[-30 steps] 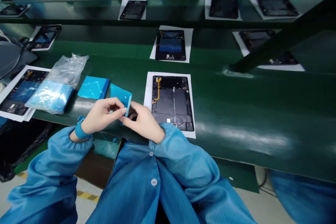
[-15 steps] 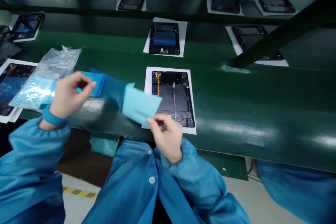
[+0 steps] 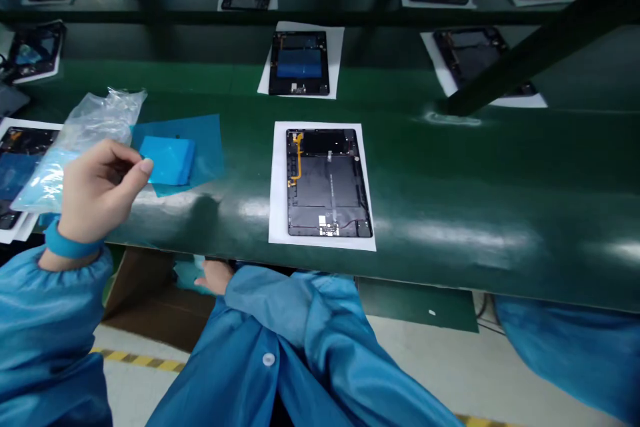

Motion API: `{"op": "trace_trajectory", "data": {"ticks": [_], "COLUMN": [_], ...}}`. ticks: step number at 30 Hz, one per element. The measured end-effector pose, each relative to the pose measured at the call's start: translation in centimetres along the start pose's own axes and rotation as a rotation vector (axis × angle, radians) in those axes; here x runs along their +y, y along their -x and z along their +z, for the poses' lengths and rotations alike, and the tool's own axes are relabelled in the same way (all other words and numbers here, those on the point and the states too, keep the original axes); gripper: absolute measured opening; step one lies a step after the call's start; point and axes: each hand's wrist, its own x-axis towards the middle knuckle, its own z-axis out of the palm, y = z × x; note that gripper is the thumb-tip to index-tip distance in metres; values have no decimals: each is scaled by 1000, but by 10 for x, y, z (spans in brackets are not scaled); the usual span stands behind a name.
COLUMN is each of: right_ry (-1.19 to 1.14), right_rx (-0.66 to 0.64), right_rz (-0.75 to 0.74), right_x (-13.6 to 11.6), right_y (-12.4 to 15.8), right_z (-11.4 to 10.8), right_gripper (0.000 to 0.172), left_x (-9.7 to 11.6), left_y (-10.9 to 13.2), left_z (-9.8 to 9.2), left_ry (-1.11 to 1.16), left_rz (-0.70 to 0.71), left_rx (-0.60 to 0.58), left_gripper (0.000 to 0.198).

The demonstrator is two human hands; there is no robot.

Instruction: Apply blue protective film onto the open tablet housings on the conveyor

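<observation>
My left hand (image 3: pixel 103 190) is raised over the left of the bench, thumb and forefinger pressed together; anything thin between them is too hard to make out. Just beyond its fingertips lies a stack of small blue film sheets (image 3: pixel 167 160) on a larger translucent blue sheet (image 3: pixel 207 147). My right hand (image 3: pixel 217 275) is low, below the bench edge, its visible fingers apart. Pale blue-green sheets (image 3: pixel 189 276) lie beside those fingers, in a cardboard box (image 3: pixel 145 293). An opened tablet housing (image 3: pixel 327 183) with an orange flex cable rests on white paper (image 3: pixel 279 213) in front of me.
A clear plastic bag (image 3: pixel 100 113) with blue contents lies left, partly over another tablet housing (image 3: pixel 20 160). Further housings on paper sit behind, one with blue film (image 3: pixel 300 63). A dark slanting post (image 3: pixel 520 60) rises at right. Blue fabric (image 3: pixel 565 347) hangs at lower right.
My right hand has gone from over the bench, where it held a pale blue-green sheet, down to the box below the edge. My left hand has shifted left; the translucent blue sheet now lies flatter.
</observation>
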Motion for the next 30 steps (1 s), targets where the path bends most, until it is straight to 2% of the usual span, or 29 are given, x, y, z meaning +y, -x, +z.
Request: {"op": "trace_trajectory", "data": {"ticks": [2,4,5,6,8,10,11,13,16,18,20,22,26,30], "right_ry": [-53,-116,-134,-118,-40,-43,-55,-67,-12,19,35,59,154,255], "right_rx": [-105,-156,-78,62,173,130,83,23,60,91,117,133,123,162], "right_rz": [-73,-157,-155,-129,-78,-106,-123,-152,-161,-180,-231,-255,-144,-51], "right_x": [-12,-30,-39,-48,-59,-61,-59,-53,-43,-39,-36,-34,-33,-35], "right_y": [19,35,39,41,37,28,24,19,19,21,21,21,21,21], "right_z": [-23,-67,-95,-124,-177,-212,-222,-227,-220,-219,-223,-231,-249,-268], "right_gripper": [35,28,24,25,39,45,47,51,43,39,40,40,38,19], "left_x": [14,33,44,55,75,91,97,106,108,105,101,98,100,111], "left_y": [19,37,45,51,61,64,64,62,58,54,49,42,27,15], "left_z": [4,11,16,22,36,50,57,68,76,76,74,69,62,68], "left_ry": [8,69,110,155,227,271,290,327,406,388,259,107,7,-55], "left_rz": [10,58,103,161,270,366,401,416,397,387,384,414,531,602], "left_rx": [-37,-62,-77,-105,-167,-220,-243,-307,-383,-318,-227,-206,-284,-386], "left_gripper": [40,27,21,17,15,15,14,13,16,20,31,29,3,17]}}
